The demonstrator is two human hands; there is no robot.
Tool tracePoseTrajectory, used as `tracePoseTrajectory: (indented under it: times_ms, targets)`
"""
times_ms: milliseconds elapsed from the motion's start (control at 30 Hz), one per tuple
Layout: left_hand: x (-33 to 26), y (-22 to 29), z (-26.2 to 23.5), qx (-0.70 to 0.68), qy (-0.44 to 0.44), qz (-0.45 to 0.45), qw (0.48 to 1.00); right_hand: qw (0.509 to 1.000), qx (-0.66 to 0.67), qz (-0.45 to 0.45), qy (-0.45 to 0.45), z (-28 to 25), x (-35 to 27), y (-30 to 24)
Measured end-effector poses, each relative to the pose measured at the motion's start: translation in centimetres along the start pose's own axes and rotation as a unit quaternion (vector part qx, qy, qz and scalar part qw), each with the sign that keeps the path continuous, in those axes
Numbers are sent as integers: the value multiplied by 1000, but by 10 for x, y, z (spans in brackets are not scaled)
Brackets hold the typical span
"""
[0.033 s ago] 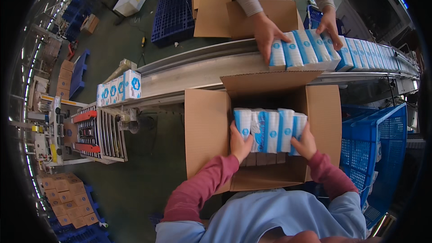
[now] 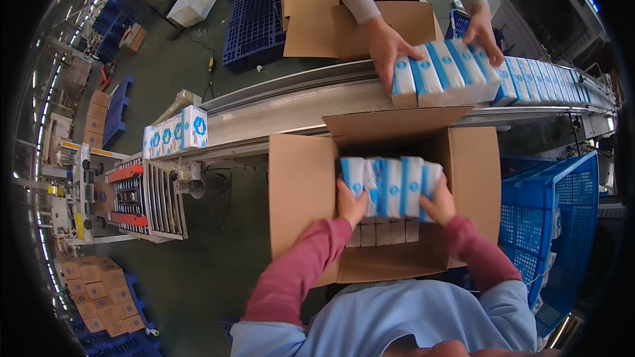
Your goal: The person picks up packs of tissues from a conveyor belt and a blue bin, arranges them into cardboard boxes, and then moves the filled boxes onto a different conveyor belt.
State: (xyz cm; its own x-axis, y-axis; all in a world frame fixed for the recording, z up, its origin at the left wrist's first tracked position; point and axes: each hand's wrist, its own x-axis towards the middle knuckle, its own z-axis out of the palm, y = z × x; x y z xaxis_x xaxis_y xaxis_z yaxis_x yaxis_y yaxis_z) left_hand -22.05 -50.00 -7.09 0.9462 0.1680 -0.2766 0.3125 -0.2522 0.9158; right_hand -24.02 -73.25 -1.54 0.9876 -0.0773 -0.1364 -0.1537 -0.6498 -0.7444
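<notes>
a row of five white-and-blue packs (image 2: 395, 187) was held in the mouth of an open carton (image 2: 303, 201), nearer its far edge than its near one. the left hand (image 2: 352, 203) gripped the row's left end, thumb laid over the face toward the person, and the right hand (image 2: 439, 205) gripped the right end in the same way, so the fingers of both were spread only as far as the end packs and pressed inward on them. beneath, toward the carton's near edge, lower packs (image 2: 390, 232) lay in place; whether the held row touched them could not be told. by the look of it the carton was partly filled, this row was not yet let go, and the flaps were not yet closed. past the carton's far edge ran a conveyor (image 2: 264, 112); toward its right end one hand of a co-worker (image 2: 387, 45) and the co-worker's other hand (image 2: 484, 36) clasped another row (image 2: 444, 78) between them, with more packs (image 2: 544, 80) lined up beyond, not yet boxed. at the conveyor's left end stood a short group of packs (image 2: 176, 129). right of the carton was a blue basket (image 2: 577, 225), and far left stood stacked cartons (image 2: 102, 291).
</notes>
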Motion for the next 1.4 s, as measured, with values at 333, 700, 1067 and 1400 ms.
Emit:
tracePoseTrajectory:
  times_ms: [333, 700, 1067, 1400]
  targets:
    - [61, -49, 55, 569, 31, 286, 771, 866, -470, -154, 69, 124, 97, 120]
    - [160, -106, 65, 427, -258, -23, 866, 935, -185, -16, -303, 124, 150, 82]
    - [70, -30, 69, 344, 42, 6, 938, 950, -306, -20, -57, 130, 109, 57]
    - [136, -173, 124, 551, -361, -42, 752, 888, -421, -175, -52, 187, 81, 96]
